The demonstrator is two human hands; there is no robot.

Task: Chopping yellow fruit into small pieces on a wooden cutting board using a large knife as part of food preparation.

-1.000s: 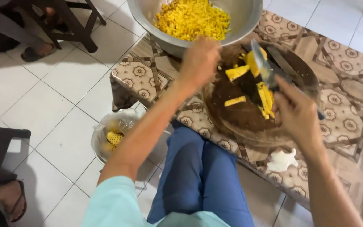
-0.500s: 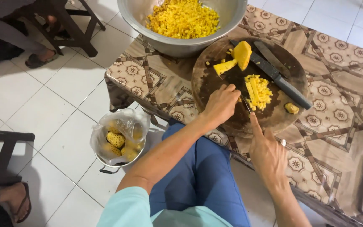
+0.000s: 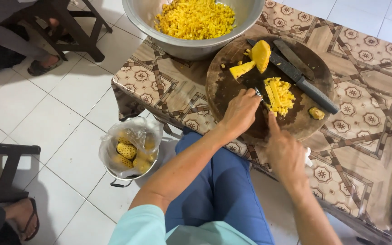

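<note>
Two hands on the round chopping board [image 3: 232, 90]: my left hand [image 3: 241, 111] is curled shut around a small knife [image 3: 259, 94], though my fingers hide the handle. The pile of diced yellow fruit [image 3: 280, 94] lies just right of the blade, running away from me. My right hand [image 3: 284, 149], finger outstretched, sits nearer me; can't tell if it's touching the board.

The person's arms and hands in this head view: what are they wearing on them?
Both the left hand and the right hand are bare, with no gloves. The forearms are uncovered too. A light turquoise short sleeve shows on the left upper arm. I can make out no watch or bracelet.
</note>
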